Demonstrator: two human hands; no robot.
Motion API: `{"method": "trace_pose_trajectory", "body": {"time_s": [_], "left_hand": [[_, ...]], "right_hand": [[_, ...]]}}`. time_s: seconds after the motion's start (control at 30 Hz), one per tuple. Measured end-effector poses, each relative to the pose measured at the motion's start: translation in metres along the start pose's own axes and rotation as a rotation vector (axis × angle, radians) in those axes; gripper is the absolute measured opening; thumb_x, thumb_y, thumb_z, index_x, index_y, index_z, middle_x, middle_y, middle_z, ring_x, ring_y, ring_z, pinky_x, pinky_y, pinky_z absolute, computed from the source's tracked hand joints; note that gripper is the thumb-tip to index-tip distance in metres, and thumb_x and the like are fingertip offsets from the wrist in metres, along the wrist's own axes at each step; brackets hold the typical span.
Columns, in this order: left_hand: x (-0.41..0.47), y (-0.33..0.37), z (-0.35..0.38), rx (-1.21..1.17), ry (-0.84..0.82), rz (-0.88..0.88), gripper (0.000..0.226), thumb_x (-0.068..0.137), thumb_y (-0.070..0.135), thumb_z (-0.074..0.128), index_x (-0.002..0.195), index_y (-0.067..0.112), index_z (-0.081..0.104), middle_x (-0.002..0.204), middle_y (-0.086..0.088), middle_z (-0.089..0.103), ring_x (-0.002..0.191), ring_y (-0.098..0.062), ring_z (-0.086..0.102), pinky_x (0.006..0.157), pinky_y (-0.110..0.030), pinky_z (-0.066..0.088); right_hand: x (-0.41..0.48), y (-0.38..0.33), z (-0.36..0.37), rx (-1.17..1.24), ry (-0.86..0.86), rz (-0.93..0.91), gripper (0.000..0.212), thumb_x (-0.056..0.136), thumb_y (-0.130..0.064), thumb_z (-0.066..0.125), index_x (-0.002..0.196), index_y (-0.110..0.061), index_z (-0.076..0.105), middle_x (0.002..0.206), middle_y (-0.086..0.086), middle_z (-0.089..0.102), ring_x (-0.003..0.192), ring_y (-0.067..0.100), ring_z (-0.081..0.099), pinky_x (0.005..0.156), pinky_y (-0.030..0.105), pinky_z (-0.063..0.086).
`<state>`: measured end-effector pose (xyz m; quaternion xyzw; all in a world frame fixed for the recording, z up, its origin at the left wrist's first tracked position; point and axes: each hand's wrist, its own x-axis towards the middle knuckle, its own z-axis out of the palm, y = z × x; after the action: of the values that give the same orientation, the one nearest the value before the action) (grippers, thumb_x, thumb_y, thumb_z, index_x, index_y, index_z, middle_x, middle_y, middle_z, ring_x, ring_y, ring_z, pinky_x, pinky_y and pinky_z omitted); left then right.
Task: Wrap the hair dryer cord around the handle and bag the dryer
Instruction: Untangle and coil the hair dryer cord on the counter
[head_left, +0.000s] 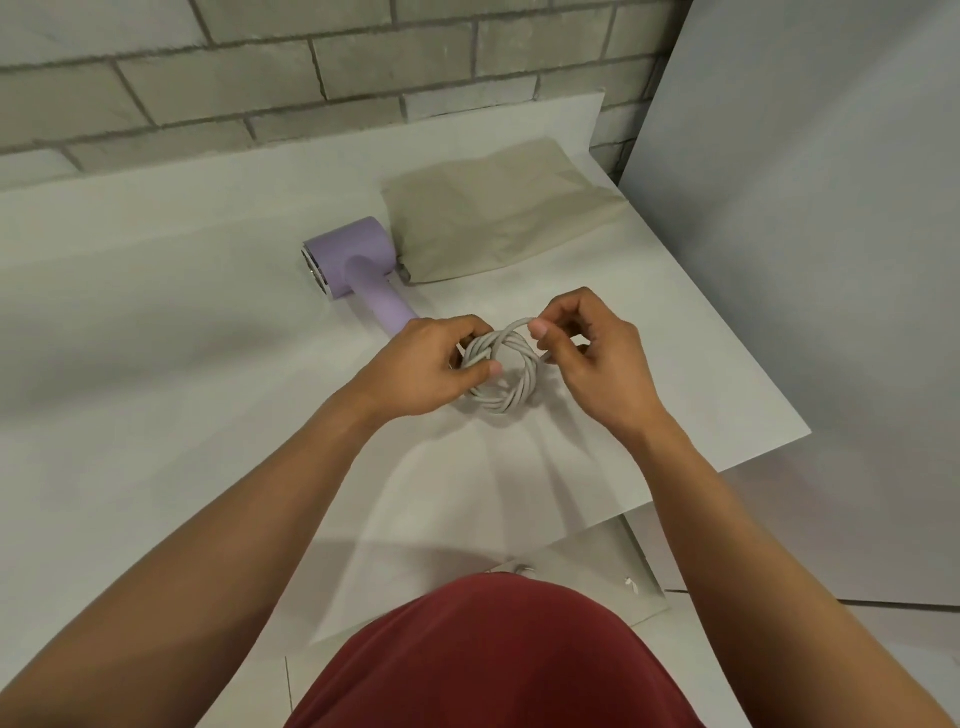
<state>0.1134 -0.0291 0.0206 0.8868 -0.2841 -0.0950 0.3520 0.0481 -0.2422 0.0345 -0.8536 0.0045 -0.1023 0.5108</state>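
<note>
A lilac hair dryer (353, 270) lies on the white sheet (156, 312), its barrel toward the left and its handle pointing at my left hand. The grey cord (511, 395) is coiled into a small twisted ring just past the handle's end. My left hand (415, 369) grips the ring's left side, thumb on top. My right hand (592, 353) pinches a loop of the cord at the ring's upper right. A beige cloth bag (498, 213) lies flat behind the dryer, to its right.
A brick wall (260, 78) runs along the back. A grey panel (805, 208) stands at the right. The white sheet's right edge ends near the panel; tiled floor shows below. My red shirt fills the bottom of the view.
</note>
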Motion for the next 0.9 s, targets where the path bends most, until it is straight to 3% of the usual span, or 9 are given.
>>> {"method": "trace_pose_trajectory", "body": {"time_s": [0.13,0.23,0.3,0.43,0.6,0.67,0.73,0.8,0.9], "left_hand": [[0.0,0.006,0.006,0.073,0.073,-0.003,0.02,0.093,0.028,0.07,0.112,0.024,0.071,0.082,0.008,0.072,0.067,-0.005,0.061,0.064,-0.025,0.046],[-0.001,0.009,0.005,0.083,0.071,0.018,0.03,0.09,0.026,0.07,0.12,0.027,0.067,0.087,0.01,0.07,0.072,-0.009,0.06,0.068,-0.024,0.046],[-0.001,0.011,0.001,0.018,-0.012,-0.002,0.021,0.091,0.035,0.07,0.111,0.03,0.067,0.091,0.013,0.069,0.077,-0.006,0.059,0.072,-0.025,0.047],[-0.002,0.007,-0.006,-0.195,-0.112,-0.101,0.018,0.102,0.042,0.059,0.099,0.026,0.067,0.076,0.021,0.064,0.064,-0.002,0.053,0.067,-0.023,0.042],[-0.004,0.002,-0.006,-0.149,-0.068,-0.053,0.017,0.102,0.039,0.062,0.096,0.024,0.068,0.074,0.017,0.065,0.064,-0.002,0.056,0.064,-0.019,0.043],[-0.003,0.0,-0.004,-0.136,-0.075,-0.052,0.016,0.102,0.038,0.061,0.095,0.025,0.067,0.077,0.014,0.066,0.07,-0.004,0.058,0.068,-0.025,0.047],[-0.003,-0.001,-0.003,-0.128,-0.088,-0.053,0.015,0.102,0.037,0.061,0.094,0.025,0.067,0.079,0.015,0.068,0.072,-0.004,0.06,0.068,-0.024,0.048],[-0.004,-0.002,-0.002,-0.117,-0.09,-0.043,0.013,0.103,0.035,0.061,0.094,0.027,0.066,0.074,0.026,0.065,0.067,0.003,0.058,0.062,-0.014,0.041],[-0.004,-0.002,-0.002,-0.133,-0.09,-0.048,0.014,0.102,0.036,0.062,0.1,0.025,0.07,0.072,0.032,0.063,0.063,0.005,0.057,0.061,-0.01,0.04]], "right_hand": [[-0.002,-0.011,0.0,-0.365,-0.169,-0.215,0.037,0.106,-0.028,0.053,0.143,-0.03,0.056,0.098,-0.015,0.057,0.093,0.006,0.058,0.082,0.034,0.054],[0.004,-0.018,0.0,-0.584,-0.229,-0.271,0.03,0.103,-0.038,0.055,0.129,-0.034,0.069,0.089,-0.015,0.054,0.089,0.011,0.058,0.073,0.038,0.053],[0.008,-0.02,-0.002,-0.42,-0.18,-0.228,0.021,0.102,-0.034,0.058,0.113,-0.031,0.076,0.088,-0.014,0.063,0.086,0.007,0.061,0.075,0.036,0.054],[0.009,-0.025,-0.004,0.264,0.037,0.16,0.014,0.104,-0.02,0.061,0.104,-0.019,0.074,0.085,-0.009,0.072,0.083,0.01,0.068,0.082,0.038,0.058],[0.011,-0.021,0.0,0.251,0.034,0.211,0.014,0.107,-0.02,0.056,0.111,-0.018,0.07,0.095,-0.005,0.074,0.092,0.012,0.07,0.09,0.04,0.06],[0.012,-0.019,-0.002,-0.023,0.045,0.024,0.025,0.104,-0.018,0.058,0.125,-0.025,0.067,0.121,-0.011,0.069,0.11,0.008,0.063,0.096,0.03,0.054],[0.013,-0.018,-0.004,-0.39,-0.002,-0.337,0.041,0.099,-0.015,0.06,0.138,-0.024,0.063,0.138,-0.008,0.061,0.121,0.019,0.052,0.099,0.026,0.045],[0.017,-0.019,-0.004,-0.679,-0.093,-0.616,0.035,0.097,-0.021,0.062,0.131,-0.023,0.069,0.131,-0.005,0.066,0.107,0.027,0.052,0.086,0.034,0.046],[0.023,-0.016,-0.003,-0.849,-0.145,-0.702,0.027,0.101,-0.04,0.056,0.109,-0.027,0.079,0.097,-0.008,0.071,0.088,0.026,0.053,0.072,0.038,0.037]]}}
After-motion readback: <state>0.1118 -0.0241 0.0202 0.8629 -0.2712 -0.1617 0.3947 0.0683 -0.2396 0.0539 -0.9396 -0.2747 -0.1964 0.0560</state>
